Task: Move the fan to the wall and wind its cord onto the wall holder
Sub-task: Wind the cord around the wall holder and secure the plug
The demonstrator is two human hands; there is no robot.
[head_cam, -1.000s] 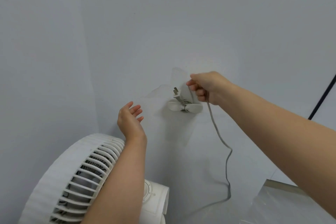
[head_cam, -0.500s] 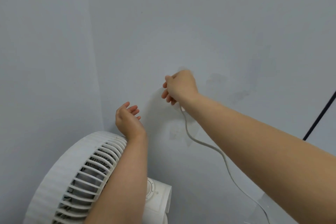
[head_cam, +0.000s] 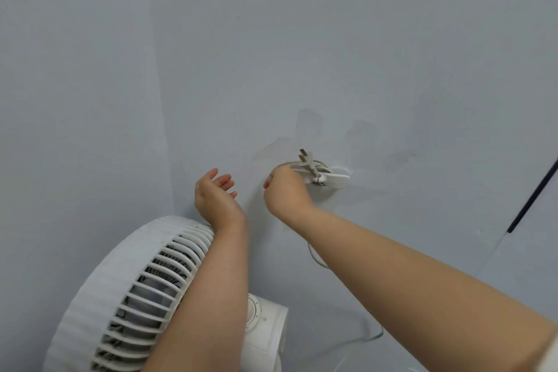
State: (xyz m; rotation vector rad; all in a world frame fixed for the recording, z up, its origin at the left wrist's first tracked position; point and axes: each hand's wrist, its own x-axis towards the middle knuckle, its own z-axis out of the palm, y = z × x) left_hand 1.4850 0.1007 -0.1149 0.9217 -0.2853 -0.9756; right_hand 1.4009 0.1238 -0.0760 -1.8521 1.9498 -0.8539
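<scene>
A white fan (head_cam: 126,296) stands at the lower left, close to the corner of the grey wall (head_cam: 302,39). On the wall sits a white cord holder (head_cam: 333,179) with the plug (head_cam: 305,160) clipped across it, prongs up. My right hand (head_cam: 285,190) grips the grey cord (head_cam: 315,257) just left of the holder; a strand runs from the fist up to the holder, and more cord hangs below my forearm toward the fan's base. My left hand (head_cam: 216,195) hovers open above the fan's rim, holding nothing.
The wall corner (head_cam: 160,100) runs down at the left. A dark strip (head_cam: 534,196) slants down the wall at the far right. Patches of peeled paint surround the holder.
My right hand has circled with the cord, from right of the holder, across it, to its left side. The plug and holder show again. My left hand has hardly moved.
</scene>
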